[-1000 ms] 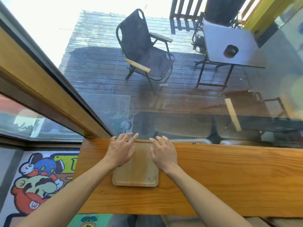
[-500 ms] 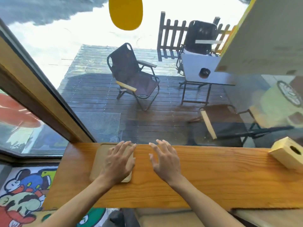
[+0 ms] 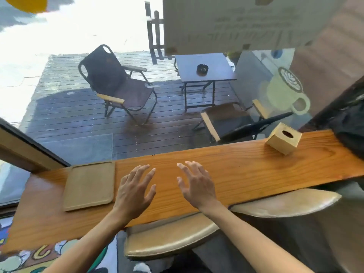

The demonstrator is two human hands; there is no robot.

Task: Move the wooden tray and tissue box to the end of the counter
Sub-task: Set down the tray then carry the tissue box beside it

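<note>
Tray (image 3: 89, 186) flat at the left end of the counter (image 3: 236, 166), nothing on it. Left hand (image 3: 136, 191) just right of the tray, fingers spread, holding nothing. Right hand (image 3: 197, 184) beside it over bare counter, also splayed and empty. Tissue box (image 3: 283, 141) sits well apart, toward the right end, top opening visible.

The wooden counter (image 3: 226, 160) bears a wooden tray (image 3: 89, 186) and tissue box (image 3: 283, 141), well apart.
</note>
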